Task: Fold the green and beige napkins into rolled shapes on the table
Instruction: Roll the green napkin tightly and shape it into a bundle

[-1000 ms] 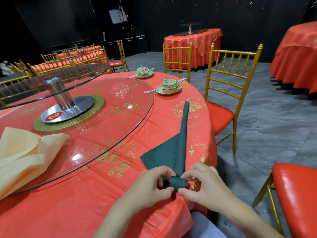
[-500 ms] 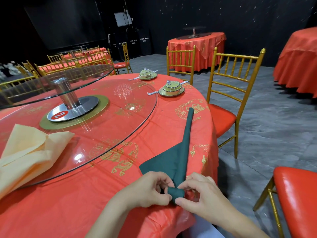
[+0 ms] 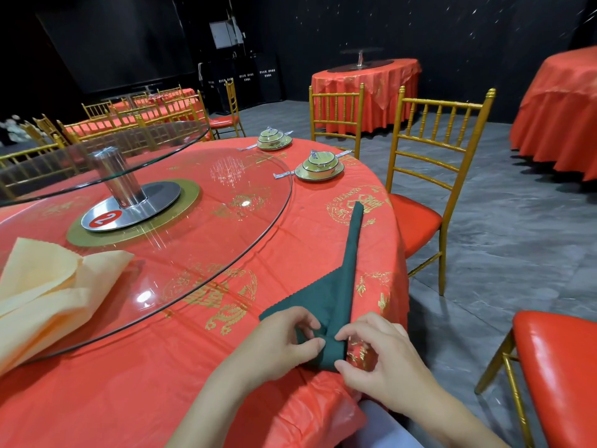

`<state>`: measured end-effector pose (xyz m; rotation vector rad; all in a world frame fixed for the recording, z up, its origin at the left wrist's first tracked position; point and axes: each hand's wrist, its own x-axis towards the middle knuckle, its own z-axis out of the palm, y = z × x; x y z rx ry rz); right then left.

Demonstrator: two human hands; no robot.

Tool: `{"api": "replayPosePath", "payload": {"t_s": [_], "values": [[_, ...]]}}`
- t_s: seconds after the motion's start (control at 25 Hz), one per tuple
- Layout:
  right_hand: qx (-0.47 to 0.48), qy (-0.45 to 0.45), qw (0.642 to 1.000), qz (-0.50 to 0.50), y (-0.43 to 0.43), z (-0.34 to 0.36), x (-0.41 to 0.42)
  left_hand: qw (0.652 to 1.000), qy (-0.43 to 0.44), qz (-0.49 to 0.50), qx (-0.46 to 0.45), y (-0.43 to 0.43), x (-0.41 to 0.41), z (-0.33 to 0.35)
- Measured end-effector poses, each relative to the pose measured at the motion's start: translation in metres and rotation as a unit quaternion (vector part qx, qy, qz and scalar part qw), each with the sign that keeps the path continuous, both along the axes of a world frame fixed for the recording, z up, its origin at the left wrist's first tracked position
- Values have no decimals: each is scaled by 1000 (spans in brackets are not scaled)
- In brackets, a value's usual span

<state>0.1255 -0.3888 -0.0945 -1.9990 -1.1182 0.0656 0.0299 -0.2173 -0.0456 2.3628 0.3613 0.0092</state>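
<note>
Green napkin is maybe a third done: the near end's wound into a small tight roll, while the long tail and flat flap aren't rolled yet. It's on the red-clothed desk, just outside the glass turntable. Left hand and right hand each pinch the roll. Beige napkin sits loose on the turntable, not started. Gold chairs, dark hall.

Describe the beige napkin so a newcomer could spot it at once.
Find the round red table with its glass turntable. On the glass, far left, lies the beige napkin, loosely folded. Unlike the green napkin, it is pale and rests on glass.
</note>
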Motion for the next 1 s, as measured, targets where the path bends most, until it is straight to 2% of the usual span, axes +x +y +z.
{"api": "replayPosePath", "payload": {"t_s": [0.12, 0.28, 0.36, 0.52, 0.64, 0.8, 1.0], "values": [[15, 30, 999, -15, 3, 0, 8, 998, -57, -14, 32, 0, -11, -7], [16, 63, 998, -24, 7, 1, 15, 992, -42, -47, 107, -1, -12, -20], [7, 63, 998, -24, 7, 3, 17, 992, -43, -40, 114, 1, -6, -20], [-21, 29, 999, -11, -2, 4, 14, 996, -10, -58, 73, 10, 10, -13], [-49, -18, 999, -5, -2, 0, 15, 997, 9, -71, 1, 14, 23, -7], [-15, 7, 1000, -27, 1, 1, 21, 994, 30, -76, -76, 15, 34, -1], [0, 25, 1000, -9, -5, 0, 10, 988, 86, -92, -91, 13, 26, 6]]}}
